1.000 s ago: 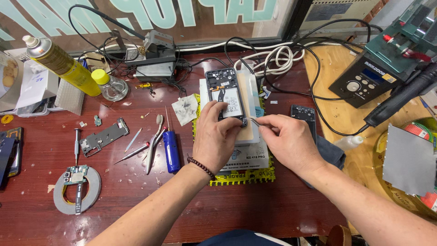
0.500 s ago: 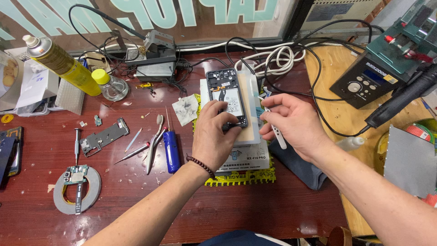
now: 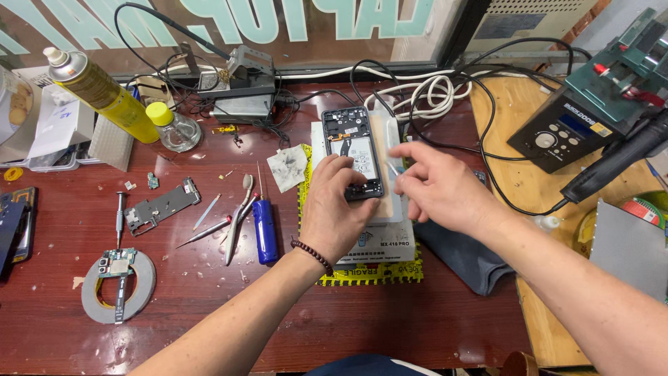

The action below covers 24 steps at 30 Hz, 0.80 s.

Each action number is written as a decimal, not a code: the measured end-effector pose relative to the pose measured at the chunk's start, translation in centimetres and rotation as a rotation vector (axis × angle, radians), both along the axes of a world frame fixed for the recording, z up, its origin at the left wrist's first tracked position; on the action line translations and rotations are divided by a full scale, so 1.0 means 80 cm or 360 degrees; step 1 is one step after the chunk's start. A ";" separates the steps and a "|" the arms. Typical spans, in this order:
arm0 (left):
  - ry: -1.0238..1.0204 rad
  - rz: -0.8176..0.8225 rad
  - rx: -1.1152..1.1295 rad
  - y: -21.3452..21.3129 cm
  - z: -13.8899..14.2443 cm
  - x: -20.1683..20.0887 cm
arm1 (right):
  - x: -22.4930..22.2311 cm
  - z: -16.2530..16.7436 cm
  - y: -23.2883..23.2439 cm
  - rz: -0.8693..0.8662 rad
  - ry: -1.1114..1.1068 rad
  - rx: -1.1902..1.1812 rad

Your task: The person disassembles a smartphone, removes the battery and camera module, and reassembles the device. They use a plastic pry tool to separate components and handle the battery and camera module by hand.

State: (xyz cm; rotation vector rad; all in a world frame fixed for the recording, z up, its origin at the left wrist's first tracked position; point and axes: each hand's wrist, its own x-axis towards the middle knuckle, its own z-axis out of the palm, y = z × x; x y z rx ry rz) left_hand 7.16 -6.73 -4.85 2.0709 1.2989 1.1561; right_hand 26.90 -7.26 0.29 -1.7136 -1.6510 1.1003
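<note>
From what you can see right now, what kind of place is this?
Most likely a phone repair bench in a small electronics shop. The left hand steadies an opened smartphone on a heating pad; tweezers and a blue screwdriver lie on the wooden table, with a hot-air rework station nearby.

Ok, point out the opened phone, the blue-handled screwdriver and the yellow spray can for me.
opened phone (image 3: 351, 143), head view, on its exposed upper inside.
blue-handled screwdriver (image 3: 264, 230), head view, middle of the blue handle.
yellow spray can (image 3: 108, 97), head view, middle of the yellow body.
</note>
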 end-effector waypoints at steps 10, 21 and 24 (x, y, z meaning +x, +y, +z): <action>-0.0085 0.0124 -0.0625 0.037 0.041 -0.014 | 0.001 -0.003 0.022 -0.0040 0.0171 0.0109; 0.0368 -0.0046 -0.0427 0.013 0.048 -0.012 | 0.017 0.005 0.039 -0.0366 0.1079 -0.0139; 0.0335 -0.0005 -0.0430 0.012 0.044 -0.010 | 0.026 -0.007 0.043 -0.0531 0.1126 -0.0225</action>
